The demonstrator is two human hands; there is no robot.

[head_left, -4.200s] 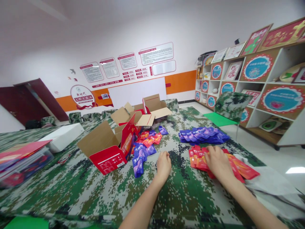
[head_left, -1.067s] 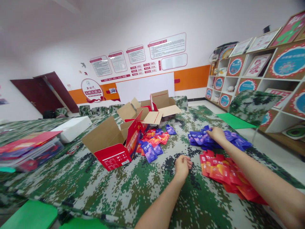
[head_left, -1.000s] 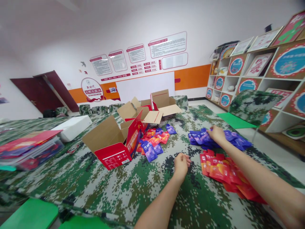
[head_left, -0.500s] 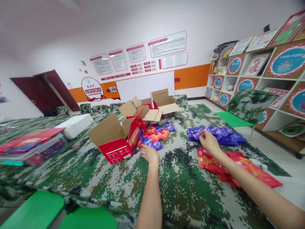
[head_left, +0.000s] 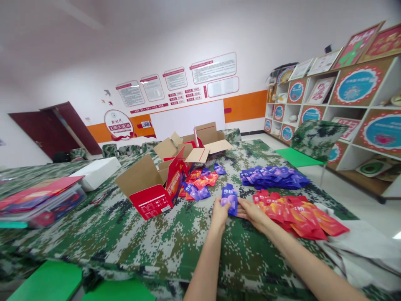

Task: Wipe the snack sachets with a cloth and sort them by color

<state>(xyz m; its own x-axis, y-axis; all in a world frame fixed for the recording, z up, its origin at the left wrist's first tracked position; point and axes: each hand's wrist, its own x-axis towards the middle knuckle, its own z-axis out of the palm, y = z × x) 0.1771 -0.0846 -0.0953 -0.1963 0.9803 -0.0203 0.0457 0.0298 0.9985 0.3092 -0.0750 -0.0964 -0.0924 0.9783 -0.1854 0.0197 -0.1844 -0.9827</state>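
Over the middle of the table, a purple packet [head_left: 230,194] stands nearly upright between my two hands. My left hand [head_left: 221,212] pinches its lower left side, with the thumb across the front. At its right edge, my right hand [head_left: 252,212] grips it with fingers partly hidden behind. Right of my hands lies a spread row of red-orange packets [head_left: 294,211], and beyond that a row of purple packets [head_left: 272,177]. A loose mix of red and purple packets [head_left: 200,184] lies beside an open red carton [head_left: 153,200].
More open cartons [head_left: 208,136] stand farther back. On the left are a white box [head_left: 97,171] and a clear plastic bin [head_left: 62,205] topped with red folders. White bag material [head_left: 360,238] lies at the right edge. A camouflage-covered chair [head_left: 316,140] stands beyond the table.
My right hand has come left from the purple row to the middle. My left hand has left the mixed packets and moved right. Both now hold a purple packet; the view has shifted slightly.
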